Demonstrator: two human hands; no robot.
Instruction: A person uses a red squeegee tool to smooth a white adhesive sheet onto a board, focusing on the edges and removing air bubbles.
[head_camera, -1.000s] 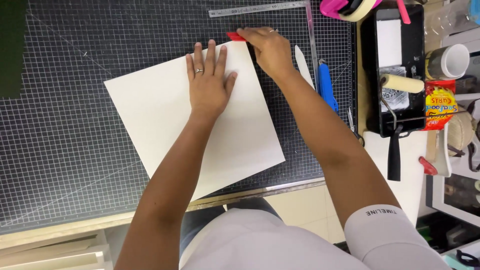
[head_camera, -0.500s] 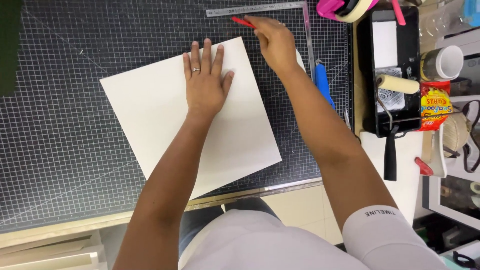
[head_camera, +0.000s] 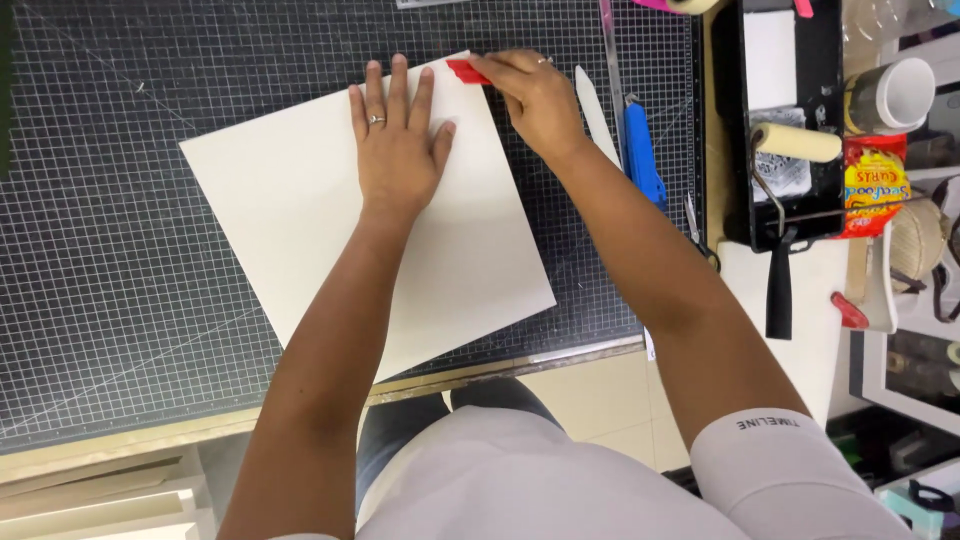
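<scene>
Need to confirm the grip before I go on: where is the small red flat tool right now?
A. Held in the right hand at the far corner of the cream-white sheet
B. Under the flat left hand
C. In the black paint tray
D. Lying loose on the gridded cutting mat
A: the right hand pinches the small red flat tool at the far corner of the cream-white sheet, while the left hand lies flat on it.

Bright even overhead light, soft shadows, sharp focus, slight edge distortion
</scene>
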